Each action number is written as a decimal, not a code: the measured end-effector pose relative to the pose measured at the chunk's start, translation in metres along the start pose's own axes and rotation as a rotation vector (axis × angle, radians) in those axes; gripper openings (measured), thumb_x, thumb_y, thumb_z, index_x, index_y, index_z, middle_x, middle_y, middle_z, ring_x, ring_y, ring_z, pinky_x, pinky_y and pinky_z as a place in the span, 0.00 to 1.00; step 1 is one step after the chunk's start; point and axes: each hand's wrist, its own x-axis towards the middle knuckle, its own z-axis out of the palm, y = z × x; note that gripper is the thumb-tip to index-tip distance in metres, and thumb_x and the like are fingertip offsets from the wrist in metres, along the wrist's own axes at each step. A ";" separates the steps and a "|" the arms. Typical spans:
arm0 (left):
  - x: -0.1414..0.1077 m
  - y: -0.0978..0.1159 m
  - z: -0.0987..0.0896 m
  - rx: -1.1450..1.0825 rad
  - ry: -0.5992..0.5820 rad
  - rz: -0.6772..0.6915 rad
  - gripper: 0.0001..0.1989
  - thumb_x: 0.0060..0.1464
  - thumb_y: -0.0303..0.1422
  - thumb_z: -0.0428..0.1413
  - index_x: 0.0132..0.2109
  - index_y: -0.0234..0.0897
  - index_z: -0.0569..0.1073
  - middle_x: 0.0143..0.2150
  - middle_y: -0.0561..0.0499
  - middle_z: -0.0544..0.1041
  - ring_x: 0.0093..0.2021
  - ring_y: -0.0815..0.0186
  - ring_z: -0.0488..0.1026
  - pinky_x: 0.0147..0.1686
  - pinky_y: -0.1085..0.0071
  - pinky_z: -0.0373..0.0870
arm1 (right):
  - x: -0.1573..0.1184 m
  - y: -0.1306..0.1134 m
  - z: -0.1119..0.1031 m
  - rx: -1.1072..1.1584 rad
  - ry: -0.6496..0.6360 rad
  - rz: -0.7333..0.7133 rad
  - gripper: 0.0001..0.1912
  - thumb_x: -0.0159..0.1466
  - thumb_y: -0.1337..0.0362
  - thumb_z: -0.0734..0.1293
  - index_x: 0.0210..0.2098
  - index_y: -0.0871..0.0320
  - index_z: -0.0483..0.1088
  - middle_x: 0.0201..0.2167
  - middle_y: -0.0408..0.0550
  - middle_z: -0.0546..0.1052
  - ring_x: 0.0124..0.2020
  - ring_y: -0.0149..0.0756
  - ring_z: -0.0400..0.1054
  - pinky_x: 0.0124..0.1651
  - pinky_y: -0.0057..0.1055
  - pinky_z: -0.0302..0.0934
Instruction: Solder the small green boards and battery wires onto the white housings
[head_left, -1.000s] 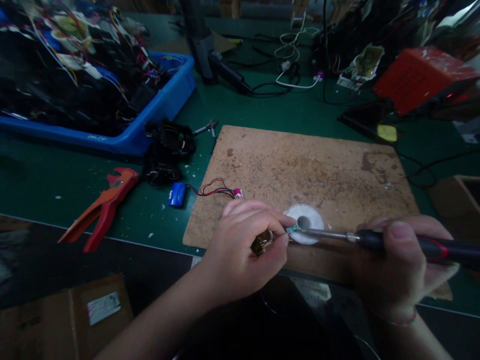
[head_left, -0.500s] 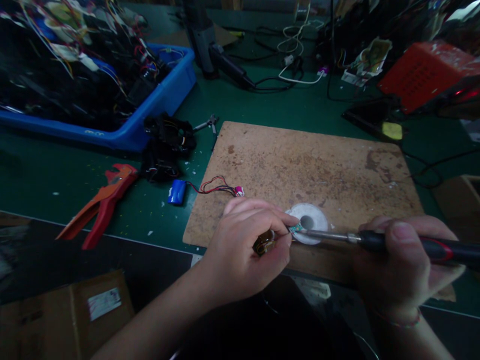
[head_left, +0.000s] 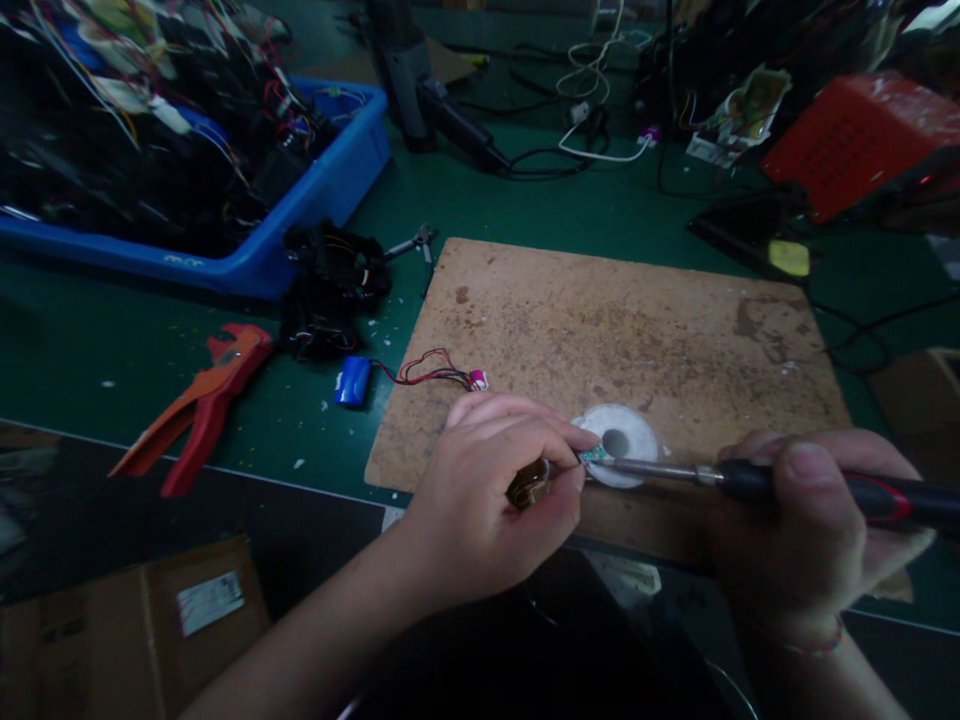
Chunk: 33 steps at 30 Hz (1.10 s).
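My left hand [head_left: 502,490] is closed, pinching a small green circuit board [head_left: 594,455] between thumb and fingers. A brownish, shiny part with wire [head_left: 531,484] shows in the hollow of that hand; its kind is unclear. Wrapped in my right hand [head_left: 817,520] is a soldering iron [head_left: 750,480] with a black and red handle. Its metal tip points left and meets the board's edge. Under the board lies a white spool [head_left: 626,430] on the stained wooden board [head_left: 637,320]. A blue battery pack [head_left: 353,382] with red and black wires rests just left of my left hand.
Red-orange cutters [head_left: 199,410] lie at the left, near black housings [head_left: 334,285] and small pliers [head_left: 420,243]. Behind them is a blue crate [head_left: 337,180] heaped with wired parts. A hot-air gun [head_left: 450,120], a red soldering station [head_left: 862,145] and an iron stand [head_left: 750,240] stand farther back.
Both hands, the circuit board and the soldering iron keep nearly the same position. The whole view has shifted very slightly.
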 end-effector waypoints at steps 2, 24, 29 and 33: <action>-0.001 0.000 0.000 0.002 0.001 0.002 0.08 0.58 0.23 0.62 0.36 0.42 0.75 0.45 0.57 0.87 0.49 0.61 0.81 0.56 0.56 0.69 | 0.000 0.000 0.000 -0.003 0.013 0.003 0.14 0.55 0.56 0.75 0.22 0.56 0.70 0.17 0.39 0.72 0.15 0.32 0.64 0.17 0.28 0.59; -0.001 0.001 0.001 0.012 0.000 -0.002 0.08 0.57 0.22 0.63 0.37 0.41 0.75 0.46 0.58 0.86 0.49 0.63 0.81 0.57 0.57 0.67 | -0.001 0.000 0.000 0.016 -0.006 -0.018 0.11 0.55 0.60 0.74 0.22 0.55 0.70 0.18 0.38 0.72 0.15 0.33 0.65 0.16 0.30 0.59; -0.001 0.001 0.000 0.011 0.002 -0.004 0.08 0.57 0.23 0.64 0.36 0.41 0.75 0.45 0.59 0.86 0.49 0.63 0.81 0.57 0.58 0.67 | -0.001 -0.001 0.000 0.030 -0.014 -0.040 0.11 0.54 0.60 0.74 0.21 0.55 0.70 0.17 0.38 0.71 0.15 0.34 0.64 0.16 0.31 0.58; -0.001 0.001 0.001 0.010 0.003 -0.012 0.09 0.56 0.22 0.64 0.36 0.41 0.75 0.45 0.59 0.86 0.49 0.63 0.81 0.57 0.58 0.67 | -0.001 0.001 0.001 0.079 -0.014 -0.076 0.11 0.54 0.60 0.74 0.21 0.55 0.69 0.16 0.37 0.69 0.15 0.31 0.61 0.17 0.30 0.57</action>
